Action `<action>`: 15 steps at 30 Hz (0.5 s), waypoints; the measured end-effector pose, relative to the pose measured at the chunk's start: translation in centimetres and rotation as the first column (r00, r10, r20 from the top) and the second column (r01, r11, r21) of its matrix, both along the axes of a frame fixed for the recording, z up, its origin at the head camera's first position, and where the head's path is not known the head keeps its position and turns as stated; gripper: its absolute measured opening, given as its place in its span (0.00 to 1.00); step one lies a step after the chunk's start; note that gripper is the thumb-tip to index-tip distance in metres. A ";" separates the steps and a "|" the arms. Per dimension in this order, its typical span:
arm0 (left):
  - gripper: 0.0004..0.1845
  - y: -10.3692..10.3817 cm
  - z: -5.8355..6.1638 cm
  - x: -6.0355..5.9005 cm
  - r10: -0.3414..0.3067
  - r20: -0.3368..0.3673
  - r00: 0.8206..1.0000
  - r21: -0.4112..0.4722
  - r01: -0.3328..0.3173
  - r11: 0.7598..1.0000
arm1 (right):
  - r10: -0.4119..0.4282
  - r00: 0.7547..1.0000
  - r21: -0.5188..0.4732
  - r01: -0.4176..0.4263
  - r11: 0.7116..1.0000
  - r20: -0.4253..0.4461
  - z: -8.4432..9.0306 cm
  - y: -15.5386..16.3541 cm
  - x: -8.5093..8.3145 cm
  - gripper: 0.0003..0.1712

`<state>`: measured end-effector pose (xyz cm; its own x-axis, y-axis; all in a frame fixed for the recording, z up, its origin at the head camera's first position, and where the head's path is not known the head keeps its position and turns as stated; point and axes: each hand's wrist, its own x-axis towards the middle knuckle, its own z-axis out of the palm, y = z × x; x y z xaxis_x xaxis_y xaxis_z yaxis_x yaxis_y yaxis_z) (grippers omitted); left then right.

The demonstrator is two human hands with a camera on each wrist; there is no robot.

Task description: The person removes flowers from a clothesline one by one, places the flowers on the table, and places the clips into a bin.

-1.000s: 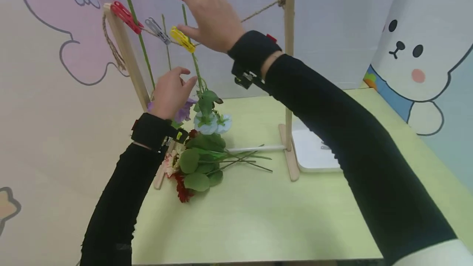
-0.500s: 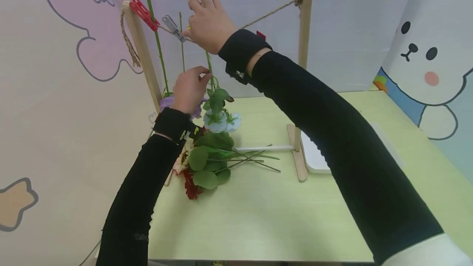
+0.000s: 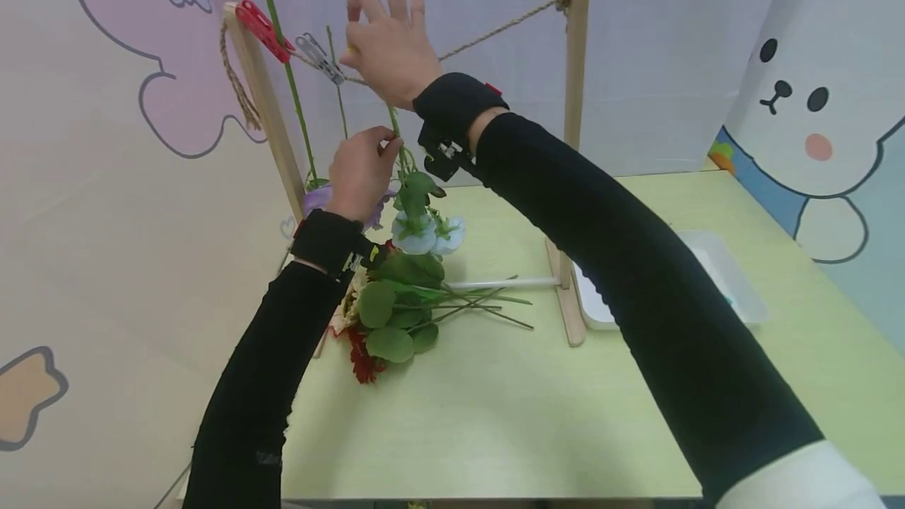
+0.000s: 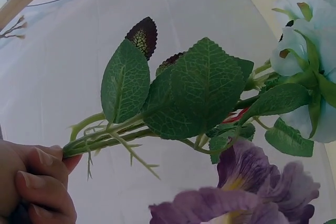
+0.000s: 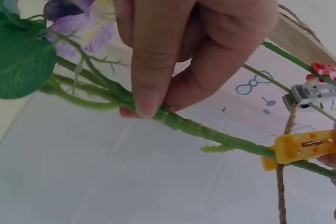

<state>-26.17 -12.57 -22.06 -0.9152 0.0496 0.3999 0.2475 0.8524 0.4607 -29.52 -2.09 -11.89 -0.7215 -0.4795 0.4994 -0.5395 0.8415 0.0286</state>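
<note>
My left hand [image 3: 359,173] pinches the green stem [image 5: 197,128] of an upside-down artificial flower with light blue blooms [image 3: 415,234]. Higher up, my right hand [image 3: 393,49] holds a yellow clothespin [image 5: 300,146], mostly covered by the fingers in the head view. That clothespin sits on the twine [image 3: 505,27] with the stem in its bite. To the left, a grey clothespin [image 3: 320,58] and a red clothespin [image 3: 263,30] hold two more stems on the same twine. A purple flower [image 4: 249,179] hangs close beside my left hand.
Wooden posts [image 3: 576,116] carry the twine, joined low down by a white bar [image 3: 509,283]. Beneath lie red flowers [image 3: 364,356] and round green leaves [image 3: 390,344] with loose stems. A white tray [image 3: 597,309] stands at the right on the pale green table [image 3: 495,422].
My left hand has risen to the blue flower's stem and now pinches it. The right hand has come down onto the yellow clothespin, its fingers closing on it. The view has shifted slightly.
</note>
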 end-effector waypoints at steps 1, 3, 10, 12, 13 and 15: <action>0.16 0.0 0.0 0.1 0.001 0.005 1.000 -0.006 -0.001 1.000 | 0.010 1.000 -0.056 -0.010 0.998 0.008 0.0 0.1 -0.2 0.21; 0.16 0.2 0.0 0.3 -0.004 0.012 1.000 -0.023 0.004 1.000 | 0.028 0.999 -0.173 -0.023 0.985 0.026 -0.1 0.4 -0.5 0.20; 0.13 0.7 -1.4 0.5 -0.053 0.025 0.998 -0.089 0.055 0.995 | 0.085 0.995 -0.484 -0.047 0.874 0.057 0.9 0.7 -0.8 0.18; 0.13 0.8 -1.8 0.7 -0.077 0.005 0.997 -0.101 0.077 0.992 | 0.121 0.992 -0.567 -0.074 0.820 0.047 1.5 1.1 -0.6 0.18; 0.13 0.9 -1.9 0.9 -0.093 -0.008 0.996 -0.098 0.092 0.991 | 0.148 0.988 -0.603 -0.100 0.791 0.031 1.8 1.4 -0.4 0.17; 0.13 1.1 -1.9 1.3 -0.133 -0.040 0.990 -0.080 0.129 0.988 | 0.242 0.970 -0.700 -0.175 0.693 -0.002 2.5 2.5 0.0 0.18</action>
<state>-24.91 -11.45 -23.96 -0.8800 0.2001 0.4307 0.3784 0.8436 0.3811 -29.48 0.39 -9.34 -0.7002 -0.1678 0.6939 -0.6751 0.4717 -0.5671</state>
